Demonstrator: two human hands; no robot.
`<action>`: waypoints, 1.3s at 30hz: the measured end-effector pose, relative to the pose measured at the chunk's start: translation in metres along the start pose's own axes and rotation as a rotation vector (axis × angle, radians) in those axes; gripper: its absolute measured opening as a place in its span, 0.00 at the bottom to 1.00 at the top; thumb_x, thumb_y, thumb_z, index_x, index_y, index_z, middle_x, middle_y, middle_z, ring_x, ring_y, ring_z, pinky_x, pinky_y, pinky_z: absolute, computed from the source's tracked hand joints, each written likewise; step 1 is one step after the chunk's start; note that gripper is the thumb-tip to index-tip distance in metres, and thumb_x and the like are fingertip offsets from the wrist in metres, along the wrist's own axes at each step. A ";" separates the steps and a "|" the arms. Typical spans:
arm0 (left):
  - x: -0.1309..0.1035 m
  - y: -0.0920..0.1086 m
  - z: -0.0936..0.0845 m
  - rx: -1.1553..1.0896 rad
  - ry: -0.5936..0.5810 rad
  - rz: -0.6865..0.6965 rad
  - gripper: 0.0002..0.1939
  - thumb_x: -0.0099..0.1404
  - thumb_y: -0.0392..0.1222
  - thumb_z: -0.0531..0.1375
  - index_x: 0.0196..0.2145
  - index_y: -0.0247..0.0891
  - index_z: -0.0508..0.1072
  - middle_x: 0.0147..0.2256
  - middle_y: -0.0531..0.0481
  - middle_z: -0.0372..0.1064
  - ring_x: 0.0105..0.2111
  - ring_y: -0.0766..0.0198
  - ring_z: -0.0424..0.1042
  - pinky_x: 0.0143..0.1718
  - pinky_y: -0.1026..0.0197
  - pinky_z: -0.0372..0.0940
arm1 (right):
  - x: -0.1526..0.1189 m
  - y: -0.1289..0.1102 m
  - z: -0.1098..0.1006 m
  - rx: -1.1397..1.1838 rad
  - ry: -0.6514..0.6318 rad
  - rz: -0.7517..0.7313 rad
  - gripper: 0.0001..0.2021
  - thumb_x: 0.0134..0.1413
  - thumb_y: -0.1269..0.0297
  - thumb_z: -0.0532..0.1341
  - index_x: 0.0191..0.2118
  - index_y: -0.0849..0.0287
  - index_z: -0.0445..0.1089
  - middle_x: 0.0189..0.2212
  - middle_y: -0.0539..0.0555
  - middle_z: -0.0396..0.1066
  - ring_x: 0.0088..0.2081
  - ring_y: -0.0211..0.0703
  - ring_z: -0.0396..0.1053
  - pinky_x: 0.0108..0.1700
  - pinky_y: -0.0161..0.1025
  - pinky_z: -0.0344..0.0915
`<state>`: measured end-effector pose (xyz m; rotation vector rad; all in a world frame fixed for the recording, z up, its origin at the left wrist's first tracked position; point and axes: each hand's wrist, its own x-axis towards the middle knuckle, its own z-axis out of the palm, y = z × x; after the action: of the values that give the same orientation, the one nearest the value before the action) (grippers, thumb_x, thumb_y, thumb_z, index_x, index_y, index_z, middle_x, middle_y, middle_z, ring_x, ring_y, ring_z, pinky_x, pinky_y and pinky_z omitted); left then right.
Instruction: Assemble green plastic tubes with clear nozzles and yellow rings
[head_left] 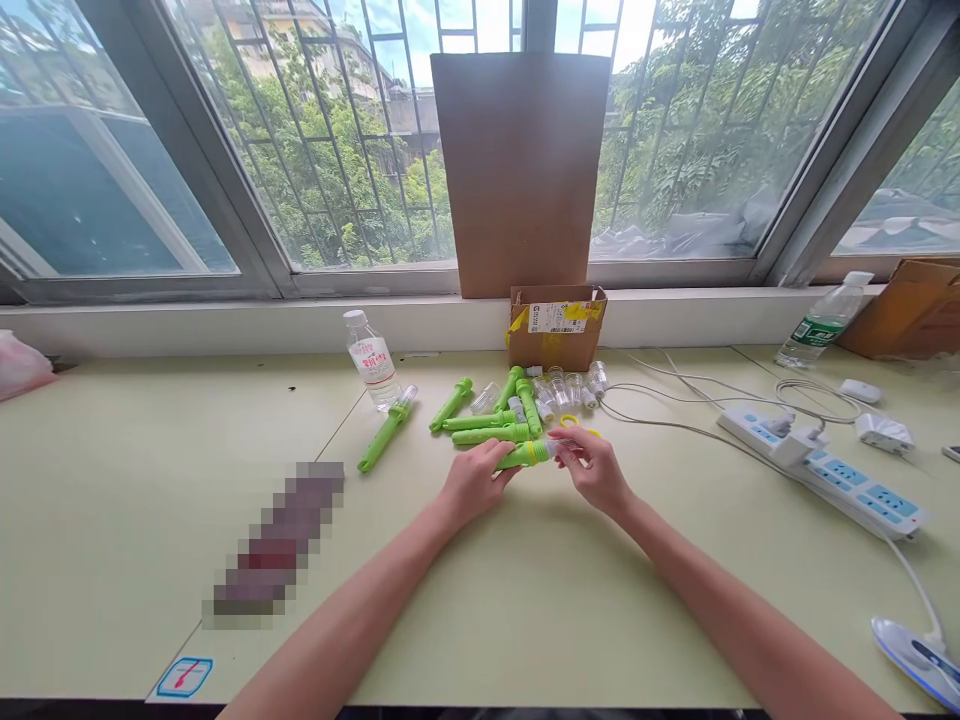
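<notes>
My left hand point(478, 472) is closed around a green plastic tube point(527, 455) with a yellow ring near its right end. At that end, the fingertips of my right hand point(598, 472) pinch a clear plastic cap point(562, 449), partly hidden by the fingers; whether it is fully seated I cannot tell. Just beyond lie several loose green tubes point(480, 421) with threaded ends. Several clear caps point(574, 388) are grouped behind my right hand, beside yellow rings point(570, 421). Off to the left, one green tube point(384, 436) lies with a clear cap on its end.
A water bottle point(373, 362) stands left of the tubes, and a small cardboard box point(555, 345) sits behind them. To the right are a power strip point(825, 470), cables, white adapters point(885, 433) and another bottle point(823, 322). A pixelated object point(279, 540) lies at left.
</notes>
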<state>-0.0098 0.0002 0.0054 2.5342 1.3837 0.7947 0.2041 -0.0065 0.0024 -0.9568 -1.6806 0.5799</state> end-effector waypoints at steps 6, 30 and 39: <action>-0.001 0.002 -0.001 -0.069 -0.001 -0.038 0.11 0.62 0.45 0.56 0.42 0.42 0.70 0.38 0.45 0.71 0.35 0.58 0.69 0.35 0.61 0.60 | 0.002 -0.006 -0.001 -0.058 0.007 0.013 0.10 0.58 0.60 0.55 0.39 0.57 0.71 0.31 0.53 0.73 0.24 0.38 0.70 0.26 0.37 0.71; 0.000 0.033 0.007 -0.654 -0.034 -0.175 0.11 0.66 0.47 0.50 0.42 0.38 0.58 0.38 0.47 0.64 0.35 0.63 0.64 0.38 0.59 0.60 | 0.050 0.070 -0.029 -0.956 0.089 0.084 0.18 0.52 0.69 0.53 0.50 0.59 0.66 0.48 0.60 0.67 0.52 0.53 0.58 0.54 0.53 0.53; 0.001 0.032 0.009 -0.627 -0.024 -0.172 0.11 0.66 0.47 0.50 0.41 0.38 0.59 0.34 0.50 0.65 0.33 0.63 0.64 0.34 0.61 0.59 | 0.073 0.067 -0.023 -1.170 -0.186 0.181 0.18 0.56 0.69 0.51 0.51 0.53 0.67 0.49 0.61 0.67 0.57 0.56 0.54 0.57 0.66 0.38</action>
<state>0.0187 -0.0160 0.0094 1.9130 1.0983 0.9714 0.2384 0.0893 -0.0008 -1.9195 -2.1082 -0.3099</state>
